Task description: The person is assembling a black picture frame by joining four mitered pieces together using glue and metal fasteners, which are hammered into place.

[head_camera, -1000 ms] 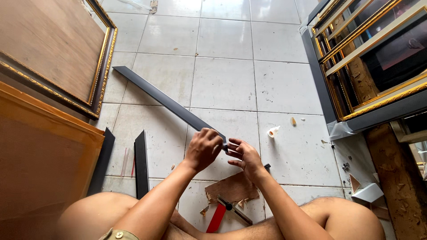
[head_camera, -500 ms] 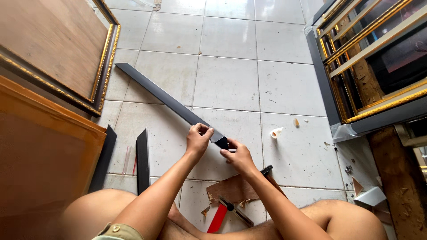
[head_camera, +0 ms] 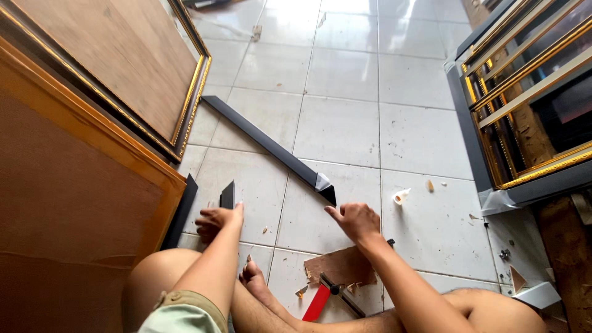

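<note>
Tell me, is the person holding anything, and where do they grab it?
The left hand grips a short black strip at its near end. The right hand holds nothing; it is by the long black strip's taped tip.

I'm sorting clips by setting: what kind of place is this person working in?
Probably a picture-framing workshop, worked on a tiled floor. Gold-trimmed frames lean at the right, a long black moulding strip lies near the right hand, and the left hand touches a shorter black piece.
</note>
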